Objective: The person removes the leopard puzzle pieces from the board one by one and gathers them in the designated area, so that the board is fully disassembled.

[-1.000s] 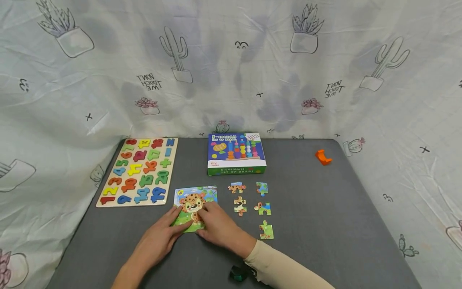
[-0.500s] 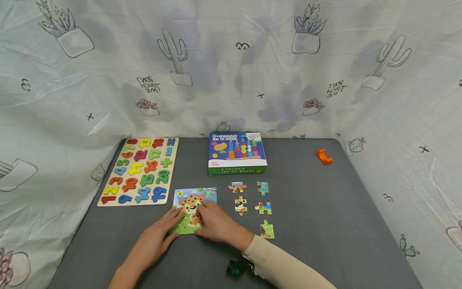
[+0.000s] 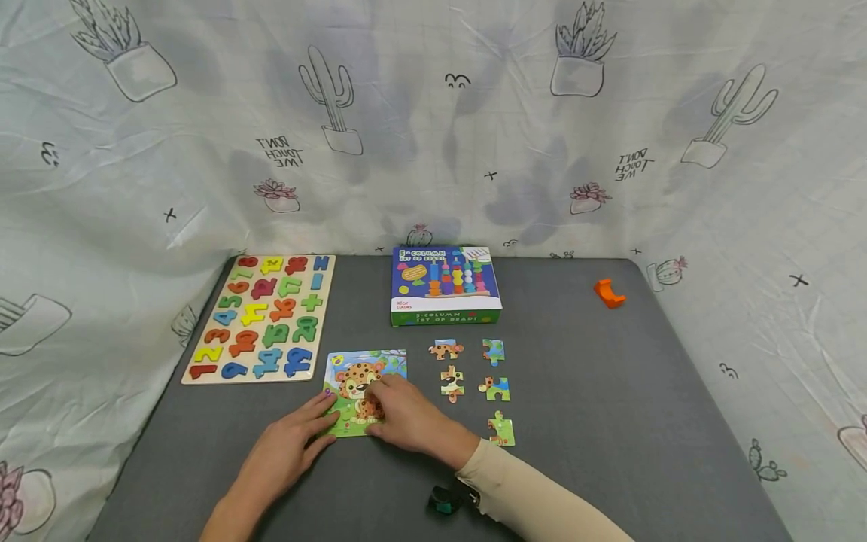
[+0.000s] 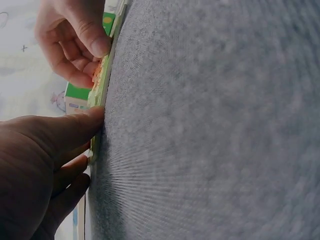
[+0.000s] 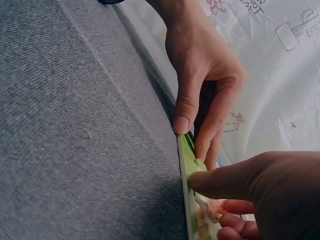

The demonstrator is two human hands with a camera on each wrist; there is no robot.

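A square jigsaw puzzle (image 3: 348, 429) with a cartoon leopard lies flat in front of me in the head view. My left hand (image 3: 278, 455) rests at its lower left corner, fingers fairly straight along the left side and thumb at the near edge. My right hand (image 3: 413, 414) is over the puzzle's right half, fingers curled against the leopard picture and thumb at the near edge. Both thumbs show at the puzzle's edge in the left wrist view. The right hand hides part of the picture. Several loose puzzle pieces, among them a green piece (image 3: 501, 430), lie to the right in two columns.
A wooden number board (image 3: 318, 301) lies at the left. Behind the puzzle is a box of beads (image 3: 443, 290), and an orange curved block (image 3: 609, 293) sits at the far right. A small black object (image 3: 443, 500) lies near the right sleeve. Patterned cloth hangs around the grey table.
My left hand has drawn back leftward, its fingertips moving off the leopard picture to the puzzle's left side and near edge. My right hand stays on the puzzle with only a slight shift.
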